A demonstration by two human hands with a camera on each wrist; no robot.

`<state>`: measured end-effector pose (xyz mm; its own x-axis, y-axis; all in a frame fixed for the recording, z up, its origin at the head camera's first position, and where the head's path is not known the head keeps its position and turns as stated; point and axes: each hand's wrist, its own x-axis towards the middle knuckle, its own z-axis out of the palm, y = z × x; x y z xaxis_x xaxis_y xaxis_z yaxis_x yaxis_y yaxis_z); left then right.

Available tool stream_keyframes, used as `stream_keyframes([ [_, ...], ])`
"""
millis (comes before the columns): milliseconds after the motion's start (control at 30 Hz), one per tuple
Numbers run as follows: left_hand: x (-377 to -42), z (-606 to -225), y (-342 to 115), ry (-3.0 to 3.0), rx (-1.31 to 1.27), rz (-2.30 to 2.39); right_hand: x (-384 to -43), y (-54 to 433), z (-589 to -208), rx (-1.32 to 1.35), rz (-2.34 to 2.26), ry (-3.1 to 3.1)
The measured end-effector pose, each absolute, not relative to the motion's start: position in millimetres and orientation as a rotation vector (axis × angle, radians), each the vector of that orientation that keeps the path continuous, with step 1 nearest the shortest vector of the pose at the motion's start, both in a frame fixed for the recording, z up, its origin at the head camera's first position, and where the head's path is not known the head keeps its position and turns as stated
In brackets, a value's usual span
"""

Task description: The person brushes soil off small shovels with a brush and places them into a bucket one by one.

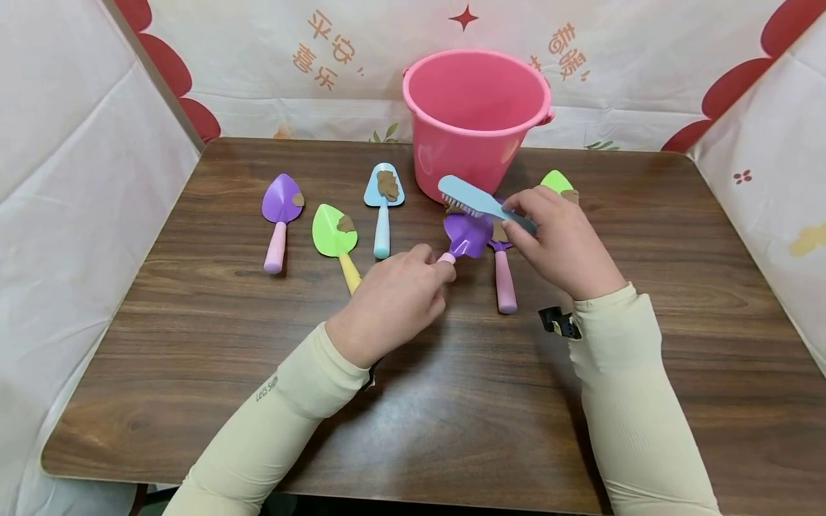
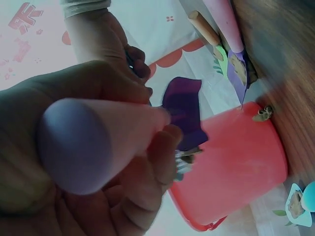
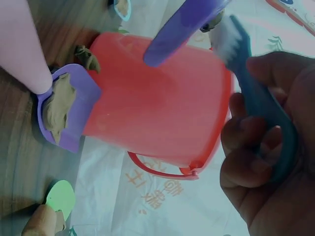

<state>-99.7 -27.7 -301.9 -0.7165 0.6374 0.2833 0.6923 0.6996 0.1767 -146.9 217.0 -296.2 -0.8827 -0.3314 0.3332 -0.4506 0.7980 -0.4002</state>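
My left hand (image 1: 400,301) grips the pink handle of a purple toy shovel (image 1: 467,235), its blade raised over the table in front of the bucket. In the left wrist view, the handle (image 2: 78,145) points back at the camera. The fingers of my right hand (image 1: 558,233) are curled round a light blue brush (image 1: 474,193). Its white bristles (image 3: 226,42) face down at the far edge of the blade, where a brown clump (image 3: 212,22) shows. Close behind both stands a pink bucket (image 1: 477,143), partly covered by the brush.
Left on the wooden table (image 1: 193,344) lie a purple shovel (image 1: 282,201), a green shovel (image 1: 333,231) and a blue shovel (image 1: 383,222), each with brown clumps. Another purple shovel (image 3: 86,93) and a green one (image 3: 61,196) lie to the right. A loose brown clump (image 3: 87,58) sits by the bucket.
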Motion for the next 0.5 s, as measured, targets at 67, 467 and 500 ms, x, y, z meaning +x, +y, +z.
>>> stream_keyframes([
  [67, -99.4, -303.5, -27.5, -2.701, -1.072, -0.371, -147.3, 216.2, -296.5, 0.563, 0.688, -2.751],
  [467, -100.0, -303.7, -29.1, -2.72, -1.055, -0.343, -147.0, 214.6, -295.6, 0.484, 0.709, -2.666],
  [500, -100.3, -303.7, -29.3, -2.719, -1.055, -0.346, -146.6, 214.9, -295.7, 0.505, 0.718, -2.657],
])
